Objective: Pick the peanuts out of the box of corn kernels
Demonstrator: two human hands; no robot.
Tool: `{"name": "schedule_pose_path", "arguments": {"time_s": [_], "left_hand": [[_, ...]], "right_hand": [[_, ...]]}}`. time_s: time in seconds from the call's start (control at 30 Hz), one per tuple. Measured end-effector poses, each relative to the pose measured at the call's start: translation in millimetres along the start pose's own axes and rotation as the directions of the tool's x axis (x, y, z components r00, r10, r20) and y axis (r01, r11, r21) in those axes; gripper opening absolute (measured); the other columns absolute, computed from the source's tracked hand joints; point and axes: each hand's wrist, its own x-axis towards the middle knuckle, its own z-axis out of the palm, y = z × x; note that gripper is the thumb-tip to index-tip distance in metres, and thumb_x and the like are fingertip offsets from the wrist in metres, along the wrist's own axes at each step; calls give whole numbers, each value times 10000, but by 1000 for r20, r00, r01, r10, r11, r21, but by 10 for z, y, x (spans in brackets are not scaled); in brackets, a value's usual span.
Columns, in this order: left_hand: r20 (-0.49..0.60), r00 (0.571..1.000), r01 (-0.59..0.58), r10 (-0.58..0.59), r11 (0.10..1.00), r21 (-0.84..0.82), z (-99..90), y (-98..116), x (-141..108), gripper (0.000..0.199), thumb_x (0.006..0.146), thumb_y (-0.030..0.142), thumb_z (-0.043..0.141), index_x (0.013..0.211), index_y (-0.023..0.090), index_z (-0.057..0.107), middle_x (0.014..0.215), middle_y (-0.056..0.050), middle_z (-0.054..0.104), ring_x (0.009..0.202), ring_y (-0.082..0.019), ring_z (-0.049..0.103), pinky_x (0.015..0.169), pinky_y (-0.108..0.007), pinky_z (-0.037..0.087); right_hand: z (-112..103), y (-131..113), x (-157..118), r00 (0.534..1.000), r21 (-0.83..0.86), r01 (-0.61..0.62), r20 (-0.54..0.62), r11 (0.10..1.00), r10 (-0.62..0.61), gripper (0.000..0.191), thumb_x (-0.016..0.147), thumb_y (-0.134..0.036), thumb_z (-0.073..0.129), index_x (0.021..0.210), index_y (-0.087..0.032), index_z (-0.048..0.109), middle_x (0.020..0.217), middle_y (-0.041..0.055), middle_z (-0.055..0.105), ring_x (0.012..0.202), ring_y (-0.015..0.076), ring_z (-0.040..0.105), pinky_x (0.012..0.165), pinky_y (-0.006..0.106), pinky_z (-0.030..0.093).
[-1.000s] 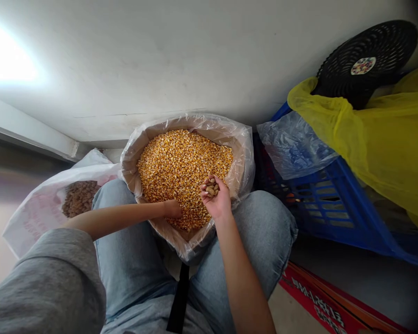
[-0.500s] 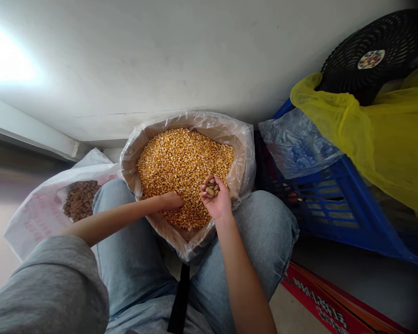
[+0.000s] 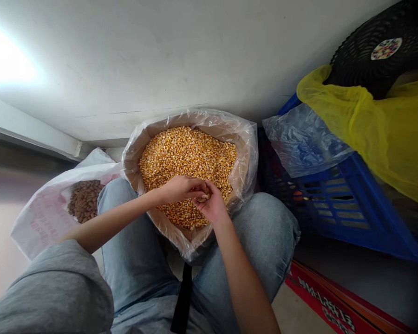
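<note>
Through the head view, I see the right hand [image 3: 212,204] cupped, fingers loosely curled around pale brown, nut-like pieces [image 3: 205,197], above dried corn kernels [image 3: 188,153] in a plastic-lined sack [image 3: 246,153]. The left hand [image 3: 181,188] reaches over that palm, fingers bent; I can't tell whether they pinch anything. A blue plastic crate [image 3: 365,204] stands just beside the sack.

Smooth-looking corn kernels [image 3: 188,153] in a glossy, clear plastic liner [image 3: 248,155] — matt denim jeans [image 3: 135,241] near, blue plastic crate [image 3: 374,197] right.
</note>
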Motion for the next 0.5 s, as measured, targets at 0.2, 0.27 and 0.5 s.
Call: {"name": "schedule_pose_path", "arguments": {"time_s": [0.2,0.27,0.5], "left_hand": [[-230,965,144,-128,988,52,-2,-190,-41,387,835,403,311,1156,195,371,895,-32,572,725,-108,541,649,-224,404],[-245,961,174,-127,968,181,-4,-434,-116,415,813,401,361,1170,189,368,1018,-68,543,867,-144,523,749,-270,393],[531,803,-373,270,923,95,355,-1156,-391,350,604,153,590,913,318,592,1151,-1,527,1122,-189,396,931,-330,266]], "right_hand": [[-43,-74,-17,1000,84,16,-11,996,-16,84,724,-220,468,739,-173,535,583,-20,585,517,82,548,371,137,388],[-58,-97,-21,999,101,36,-18,994,-34,74,719,-217,469,732,-176,528,594,-19,575,516,73,538,361,123,368],[-42,-117,-30,999,119,53,-9,992,-52,53,717,-209,470,724,-182,515,601,-25,556,498,61,508,358,119,362]]}}
